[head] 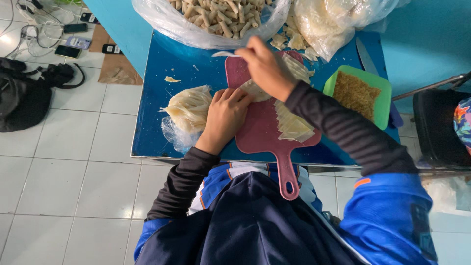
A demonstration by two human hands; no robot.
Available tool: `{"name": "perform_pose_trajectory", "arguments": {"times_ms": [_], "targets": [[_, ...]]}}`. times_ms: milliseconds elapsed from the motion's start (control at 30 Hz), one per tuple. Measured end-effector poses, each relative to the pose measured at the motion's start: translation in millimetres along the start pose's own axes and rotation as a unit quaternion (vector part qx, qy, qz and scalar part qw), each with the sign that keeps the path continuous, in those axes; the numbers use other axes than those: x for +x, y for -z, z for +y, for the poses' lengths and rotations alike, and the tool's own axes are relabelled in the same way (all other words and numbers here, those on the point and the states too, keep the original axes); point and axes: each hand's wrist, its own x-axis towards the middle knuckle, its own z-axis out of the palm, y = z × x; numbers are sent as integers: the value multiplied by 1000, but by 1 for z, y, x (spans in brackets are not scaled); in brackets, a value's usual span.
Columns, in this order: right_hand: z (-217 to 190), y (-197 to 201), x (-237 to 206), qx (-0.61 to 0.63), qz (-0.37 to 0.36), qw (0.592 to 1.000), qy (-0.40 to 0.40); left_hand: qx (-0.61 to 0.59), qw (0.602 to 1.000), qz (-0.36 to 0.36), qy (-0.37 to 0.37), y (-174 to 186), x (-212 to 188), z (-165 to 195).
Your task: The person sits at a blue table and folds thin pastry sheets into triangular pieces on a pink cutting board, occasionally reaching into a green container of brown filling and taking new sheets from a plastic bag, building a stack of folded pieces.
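Green tray (383, 83) holds brown filling (356, 93); clear bag (196, 29) holds, apparently, rolled sticks (221, 13).

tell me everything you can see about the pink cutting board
The pink cutting board looks like plastic: a flat rounded rectangle with a long handle ending in a hanging hole, pointing toward the person. It lies flat on the blue table, its handle reaching past the near edge. A stack of pale cut wrappers sits on its right side. The left hand rests at its left edge, and the right hand works a wrapper over its far end.
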Motion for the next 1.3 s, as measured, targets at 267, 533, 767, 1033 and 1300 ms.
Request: {"name": "perform_pose_trajectory", "arguments": {"times_ms": [267, 533, 767, 1033, 1300], "targets": [[-34, -40, 70, 121, -41, 991, 46, -11, 1000, 10, -8, 3, -1, -1], [-20, 7, 62, 0, -14, 992, 128, -12, 1000, -13, 1, 4, -1, -1], [0, 163, -47, -78, -35, 996, 17, -4, 1000, -10, -14, 3, -3, -1], [72, 158, -175, -173, -171, 949, -200, -18, 999, -32, -18, 7, -1, 2], [61, 135, -183, -73, -280, 920, -263, -4, 999, -40, -13, 13, -1, 6]]}}
